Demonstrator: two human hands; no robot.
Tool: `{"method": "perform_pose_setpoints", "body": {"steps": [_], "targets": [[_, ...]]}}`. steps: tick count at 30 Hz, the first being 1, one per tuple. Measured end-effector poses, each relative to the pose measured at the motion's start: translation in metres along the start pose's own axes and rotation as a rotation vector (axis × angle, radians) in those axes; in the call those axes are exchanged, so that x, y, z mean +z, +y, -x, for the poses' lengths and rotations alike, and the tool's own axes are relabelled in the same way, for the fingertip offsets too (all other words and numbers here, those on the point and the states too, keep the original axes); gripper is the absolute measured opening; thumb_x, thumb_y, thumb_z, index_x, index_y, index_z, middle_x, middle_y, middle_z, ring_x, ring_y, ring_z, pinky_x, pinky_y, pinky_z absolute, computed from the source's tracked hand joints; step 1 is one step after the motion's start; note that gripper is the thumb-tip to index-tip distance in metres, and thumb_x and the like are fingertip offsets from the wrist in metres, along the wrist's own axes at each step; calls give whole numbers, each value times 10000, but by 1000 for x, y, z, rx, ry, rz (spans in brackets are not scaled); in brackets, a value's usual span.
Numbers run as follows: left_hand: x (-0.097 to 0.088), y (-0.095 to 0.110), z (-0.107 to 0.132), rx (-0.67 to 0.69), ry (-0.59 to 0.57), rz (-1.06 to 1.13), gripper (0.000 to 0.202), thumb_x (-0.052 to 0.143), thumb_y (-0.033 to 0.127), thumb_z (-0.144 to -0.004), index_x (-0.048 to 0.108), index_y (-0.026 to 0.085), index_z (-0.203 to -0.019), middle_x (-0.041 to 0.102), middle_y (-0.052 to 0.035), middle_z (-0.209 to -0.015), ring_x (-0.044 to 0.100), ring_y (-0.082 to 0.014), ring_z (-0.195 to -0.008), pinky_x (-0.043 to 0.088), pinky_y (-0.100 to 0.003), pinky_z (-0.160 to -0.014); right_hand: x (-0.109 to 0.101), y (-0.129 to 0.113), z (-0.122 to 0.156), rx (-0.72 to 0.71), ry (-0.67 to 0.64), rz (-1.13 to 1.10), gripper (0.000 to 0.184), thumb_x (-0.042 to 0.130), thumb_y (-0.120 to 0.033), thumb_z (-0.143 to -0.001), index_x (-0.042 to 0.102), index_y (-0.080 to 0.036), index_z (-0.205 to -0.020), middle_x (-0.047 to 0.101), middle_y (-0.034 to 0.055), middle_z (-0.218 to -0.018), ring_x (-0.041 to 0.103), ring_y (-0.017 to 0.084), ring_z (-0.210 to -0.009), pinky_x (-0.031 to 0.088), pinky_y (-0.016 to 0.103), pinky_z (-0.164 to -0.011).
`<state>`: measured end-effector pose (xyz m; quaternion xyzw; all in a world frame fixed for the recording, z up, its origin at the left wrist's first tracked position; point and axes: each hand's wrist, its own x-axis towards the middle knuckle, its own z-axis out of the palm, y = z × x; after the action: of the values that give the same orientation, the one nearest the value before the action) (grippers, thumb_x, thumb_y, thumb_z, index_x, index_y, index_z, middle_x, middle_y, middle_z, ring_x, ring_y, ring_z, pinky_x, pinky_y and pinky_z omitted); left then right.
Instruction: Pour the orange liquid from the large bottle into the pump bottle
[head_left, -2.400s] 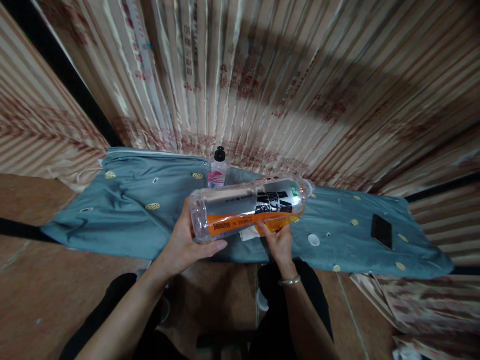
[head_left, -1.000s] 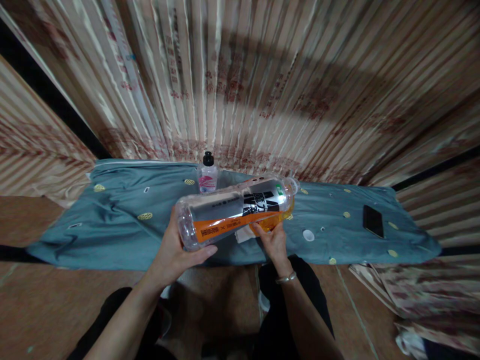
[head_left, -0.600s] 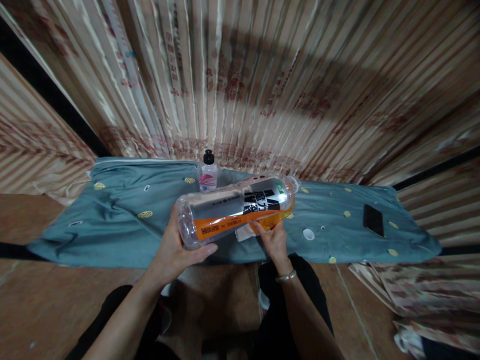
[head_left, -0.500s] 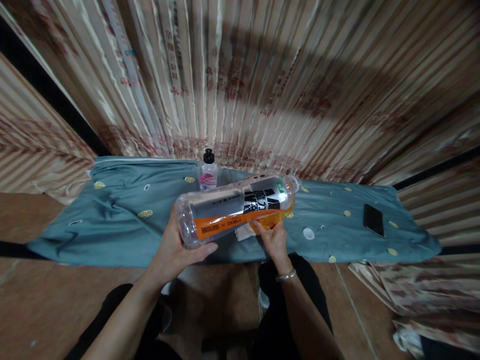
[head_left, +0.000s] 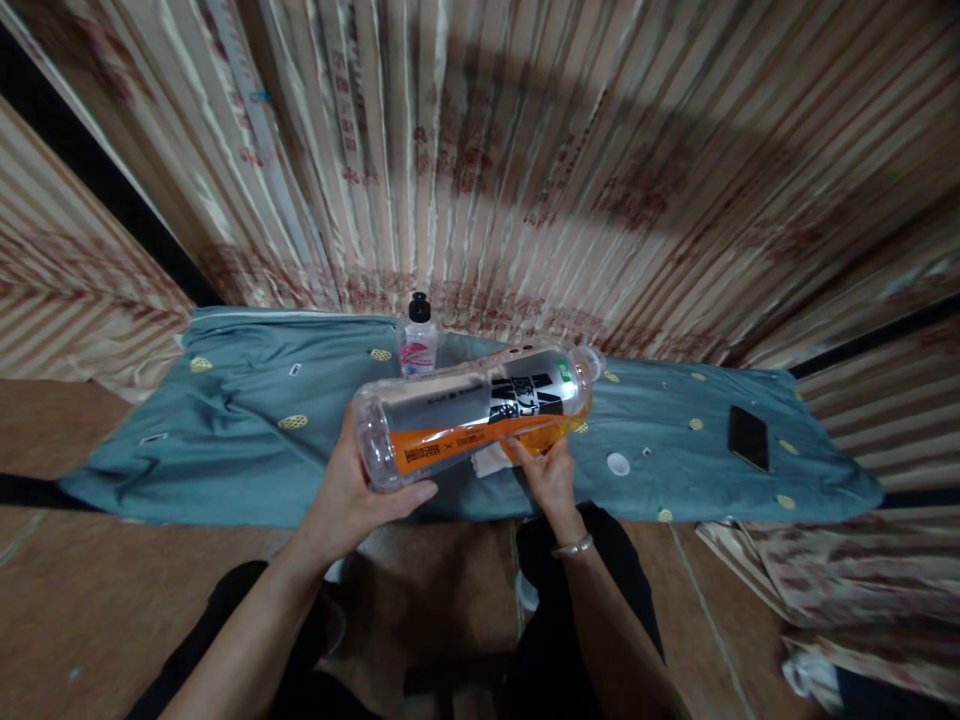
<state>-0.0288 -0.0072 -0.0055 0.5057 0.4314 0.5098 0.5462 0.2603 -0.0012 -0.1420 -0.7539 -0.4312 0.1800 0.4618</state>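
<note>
I hold a large clear plastic bottle [head_left: 472, 415] on its side, with a silver, black and orange label and some orange liquid in it. My left hand [head_left: 352, 490] cups its base, thumb under and fingers behind it. My right hand [head_left: 551, 478] is closed under the bottle near its shoulder, fingertips on the orange label edge. The bottle's neck points right and has no cap on it. A crumpled white piece [head_left: 491, 460] lies under the bottle on the blue-grey cloth [head_left: 247, 440].
A small bottle with a black cap and pink label [head_left: 418, 340] stands at the cloth's back edge. A white round cap [head_left: 618, 463] and a black phone [head_left: 748, 438] lie to the right. Striped curtains [head_left: 525, 150] hang behind; brown floor lies below.
Both hands keep their hold on the bottle throughout. The label has turned a little and the view has shifted slightly.
</note>
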Motion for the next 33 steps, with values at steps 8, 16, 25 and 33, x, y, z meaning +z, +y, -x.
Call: {"method": "perform_pose_setpoints", "body": {"steps": [8, 16, 25, 33], "targets": [[-3, -3, 1, -8, -50, 21, 960, 1084, 317, -553, 645, 159, -1392, 719, -209, -1537, 647, -477, -1489, 515, -612, -1284, 0, -1, 0, -16, -3, 1, 872, 829, -717, -707, 629, -143, -1332, 851, 232, -1139, 818, 440, -1140, 656, 506, -928], [-4, -3, 0, 7, -62, 9, 987, 1076, 318, -562, 624, 167, -1427, 724, -207, -1537, 661, -476, -1477, 522, -617, -1282, 1, 3, -1, -24, 11, 18, 805, 847, -723, -711, 653, -169, -1262, 860, 210, -1085, 826, 435, -1112, 666, 495, -901], [-3, -3, 0, -15, -49, 1, 982, 1068, 291, -572, 621, 174, -1439, 723, -206, -1539, 636, -480, -1507, 518, -618, -1287, 3, -1, 1, -12, 4, -18, 876, 809, -768, -714, 636, -149, -1309, 853, 224, -1130, 831, 425, -1091, 664, 523, -923], [-1, -1, 0, -14, -14, 10, 1011, 1083, 314, -534, 645, 170, -1434, 754, -191, -1479, 665, -472, -1476, 568, -591, -1242, 0, -2, 1, -22, 2, 12, 839, 810, -765, -734, 644, -172, -1304, 855, 205, -1127, 823, 409, -1089, 662, 522, -921]]}}
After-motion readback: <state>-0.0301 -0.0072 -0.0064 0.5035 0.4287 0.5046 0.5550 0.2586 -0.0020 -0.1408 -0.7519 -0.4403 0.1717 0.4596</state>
